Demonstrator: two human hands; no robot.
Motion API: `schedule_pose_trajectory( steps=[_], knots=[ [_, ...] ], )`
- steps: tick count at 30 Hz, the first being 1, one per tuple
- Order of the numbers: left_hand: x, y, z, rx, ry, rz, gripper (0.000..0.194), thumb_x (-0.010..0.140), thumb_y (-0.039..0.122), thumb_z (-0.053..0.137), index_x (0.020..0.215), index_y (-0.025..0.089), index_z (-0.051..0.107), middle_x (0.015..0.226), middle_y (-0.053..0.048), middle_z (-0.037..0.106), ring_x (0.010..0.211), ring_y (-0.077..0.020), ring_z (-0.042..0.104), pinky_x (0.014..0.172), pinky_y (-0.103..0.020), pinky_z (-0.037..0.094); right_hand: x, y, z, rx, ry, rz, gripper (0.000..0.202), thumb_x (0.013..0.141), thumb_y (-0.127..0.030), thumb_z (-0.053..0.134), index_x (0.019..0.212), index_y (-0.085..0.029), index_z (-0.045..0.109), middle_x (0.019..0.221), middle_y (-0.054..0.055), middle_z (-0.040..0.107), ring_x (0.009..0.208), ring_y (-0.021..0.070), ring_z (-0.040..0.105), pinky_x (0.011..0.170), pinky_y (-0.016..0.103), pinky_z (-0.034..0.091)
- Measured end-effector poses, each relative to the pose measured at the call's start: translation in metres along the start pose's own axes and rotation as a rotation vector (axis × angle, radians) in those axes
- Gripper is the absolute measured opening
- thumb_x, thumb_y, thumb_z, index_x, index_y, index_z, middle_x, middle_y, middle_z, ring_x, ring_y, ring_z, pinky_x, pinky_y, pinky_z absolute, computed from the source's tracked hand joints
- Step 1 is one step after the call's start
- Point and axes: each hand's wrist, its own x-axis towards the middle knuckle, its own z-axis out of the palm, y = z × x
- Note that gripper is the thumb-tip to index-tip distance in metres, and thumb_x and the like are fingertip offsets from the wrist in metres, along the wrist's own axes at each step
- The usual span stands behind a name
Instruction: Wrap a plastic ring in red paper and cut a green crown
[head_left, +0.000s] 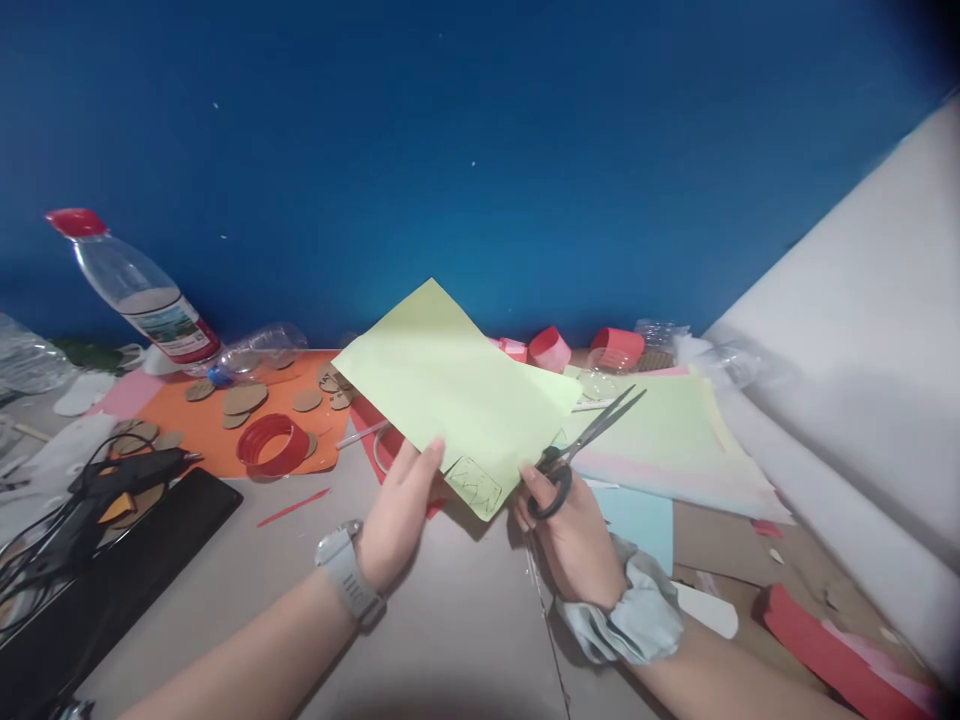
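A light yellow-green sheet of paper (457, 385) is held up, tilted, in front of me. Near its lowest corner is a small drawn box with zigzag lines inside. My left hand (397, 515) is closed on the lower left edge, thumb on top. Black scissors (592, 430) hang from my right hand (566, 525), with the blades pointing up and to the right, slightly apart. The right thumb and fingers also touch the paper's lower right edge. A grey watch sits on my left wrist and a grey-green scrunchie on the right.
At left are a red-capped bottle (161, 305), a glue gun (112, 480), a black slab (120, 580) and cardboard discs (246, 398) on orange paper (176, 405). A red ring (274, 447) lies nearby. Stacked coloured paper (660, 440) and red scraps (832, 650) are at right. A blue wall (480, 150) stands behind.
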Motion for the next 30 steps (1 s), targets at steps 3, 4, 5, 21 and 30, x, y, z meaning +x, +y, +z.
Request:
schedule_pose_trajectory(
  steps=[3,4,5,21,30],
  knots=[
    [-0.012,-0.006,0.008,0.126,-0.125,-0.128,0.037,0.085,0.04,0.058,0.113,0.015,0.057,0.098,-0.009,0.069,0.079,-0.0196,0.066,0.069,-0.032,0.055,-0.001,-0.003,0.001,-0.001,0.008,-0.017,0.031,0.085,-0.042,0.062,0.071,-0.018,0.047,0.049,-0.007,0.046,0.044,0.0076,0.043,0.042,0.019,0.036],
    [-0.014,-0.008,0.01,0.161,-0.143,-0.159,0.036,0.085,0.04,0.059,0.109,0.013,0.057,0.087,-0.008,0.069,0.071,-0.0176,0.066,0.066,-0.031,0.055,-0.002,-0.004,0.001,-0.01,-0.001,-0.006,0.03,0.084,-0.042,0.063,0.073,-0.018,0.048,0.05,-0.007,0.046,0.045,0.0076,0.044,0.043,0.019,0.037],
    [-0.016,-0.009,0.011,0.181,-0.14,-0.172,0.035,0.085,0.04,0.059,0.106,0.012,0.057,0.079,-0.006,0.068,0.065,-0.016,0.064,0.063,-0.03,0.055,-0.002,-0.005,0.001,-0.02,-0.019,0.016,0.03,0.085,-0.042,0.063,0.075,-0.018,0.049,0.051,-0.007,0.047,0.046,0.0076,0.044,0.044,0.018,0.038],
    [0.004,0.011,-0.007,0.082,0.223,0.284,0.015,0.091,0.036,0.052,0.096,0.022,0.056,0.099,-0.002,0.064,0.094,-0.0156,0.06,0.081,-0.027,0.046,-0.009,-0.022,-0.004,-0.033,-1.058,0.305,0.07,0.068,-0.078,0.054,0.099,-0.015,0.046,0.089,0.009,0.054,0.07,0.0137,0.053,0.055,0.024,0.049],
    [-0.004,0.025,-0.009,0.172,0.329,0.401,0.015,0.091,0.034,0.05,0.083,0.022,0.05,0.078,0.002,0.052,0.071,-0.0118,0.049,0.066,-0.023,0.04,-0.011,-0.035,-0.003,-0.234,-1.128,0.432,0.066,0.072,-0.078,0.048,0.098,-0.017,0.045,0.085,0.007,0.051,0.067,0.013,0.048,0.055,0.025,0.045]
  ],
)
